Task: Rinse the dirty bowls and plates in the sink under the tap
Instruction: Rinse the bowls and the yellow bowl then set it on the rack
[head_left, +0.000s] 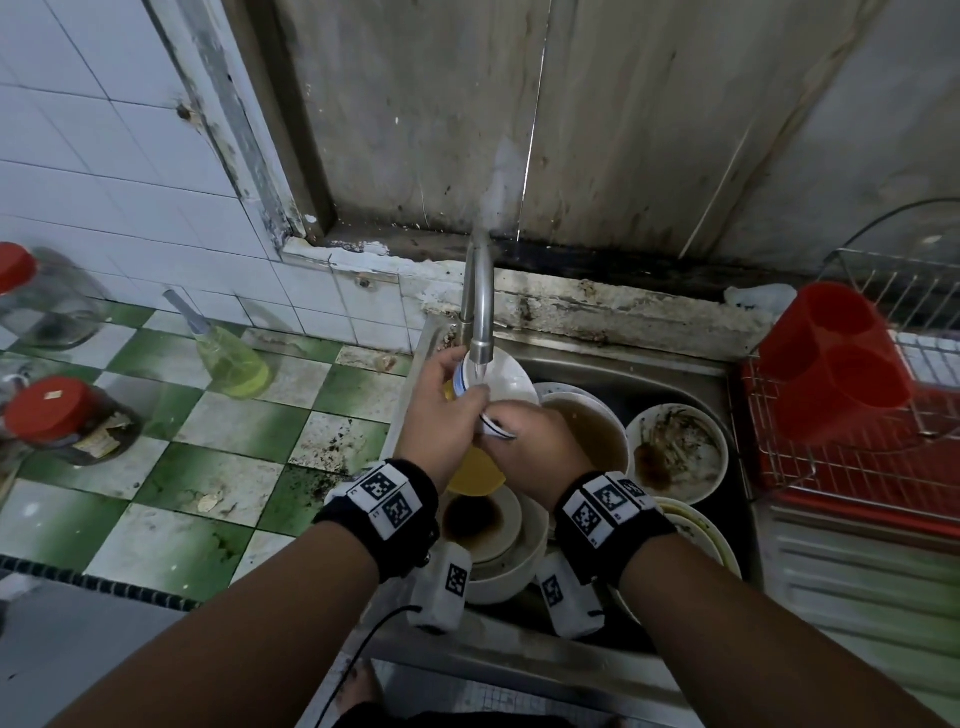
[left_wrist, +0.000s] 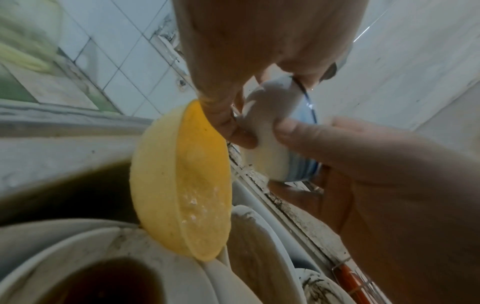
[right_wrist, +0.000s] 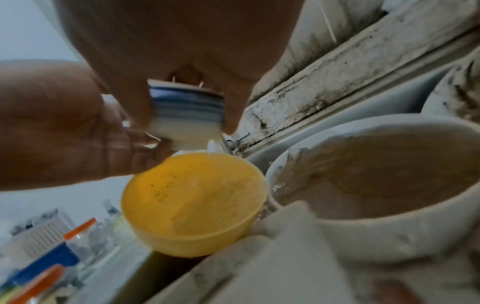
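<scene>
A small white bowl with blue stripes (head_left: 501, 382) is held tilted under the steel tap (head_left: 480, 306), and a thin stream of water runs into it. My left hand (head_left: 465, 387) grips its left rim. My right hand (head_left: 501, 423) grips its near edge; in the wrist views its fingers (right_wrist: 135, 102) curl round the striped wall (left_wrist: 272, 142). Below, the sink (head_left: 639, 364) holds a yellow bowl (head_left: 475, 470), a white bowl of brown water (head_left: 597, 431), a food-smeared dish (head_left: 675, 449) and a stack of stained bowls (head_left: 485, 525).
A red cutlery holder (head_left: 831, 358) stands in a wire rack (head_left: 883, 467) to the right of the sink. On the green-and-white tiled counter to the left are a bottle of yellow-green liquid (head_left: 234, 364) and two red-lidded jars (head_left: 67, 421). A stained wall rises behind the tap.
</scene>
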